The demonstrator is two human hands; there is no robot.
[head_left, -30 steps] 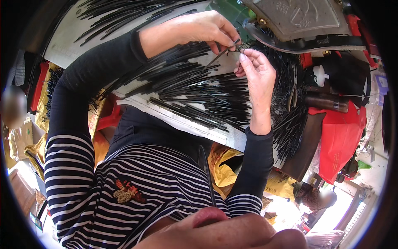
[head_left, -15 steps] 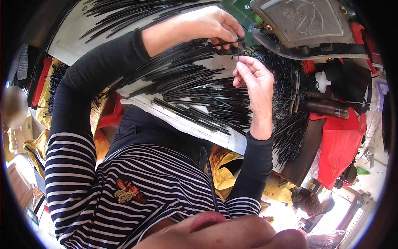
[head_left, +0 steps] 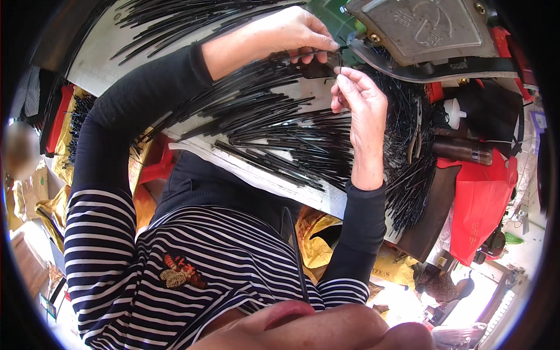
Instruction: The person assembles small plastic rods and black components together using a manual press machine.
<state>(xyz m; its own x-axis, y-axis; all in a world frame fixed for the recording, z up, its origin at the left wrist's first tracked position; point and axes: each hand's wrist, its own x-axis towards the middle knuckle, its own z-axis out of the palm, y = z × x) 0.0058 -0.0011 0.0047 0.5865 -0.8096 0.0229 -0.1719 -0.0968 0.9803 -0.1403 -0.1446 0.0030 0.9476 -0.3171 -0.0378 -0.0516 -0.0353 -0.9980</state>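
My left hand (head_left: 297, 30) is closed, thumb and forefinger pinching the end of a thin black rod at the far side of the table. Just below and to its right, my right hand (head_left: 363, 100) is closed too, its fingertips pinched on a thin dark piece close to that end. What exactly joins there is too small to make out. Under both hands, long thin black rods (head_left: 291, 137) lie fanned in loose bundles on the pale tabletop (head_left: 201, 143). More rods (head_left: 169, 20) lie beyond my left forearm.
A grey metal machine cover (head_left: 423, 26) with a raised emblem stands at the far right, beside a green machine part (head_left: 326, 11). Further right are a white nozzle-like piece (head_left: 454, 114), a dark cylinder (head_left: 462, 150) and a red bag (head_left: 479, 204). Yellow sacking (head_left: 315, 245) hangs below the table's near edge.
My right hand has moved slightly up, nearer my left fingertips. The thin dark piece that stood upright from its fingers shows less now. My left hand has shifted slightly left.
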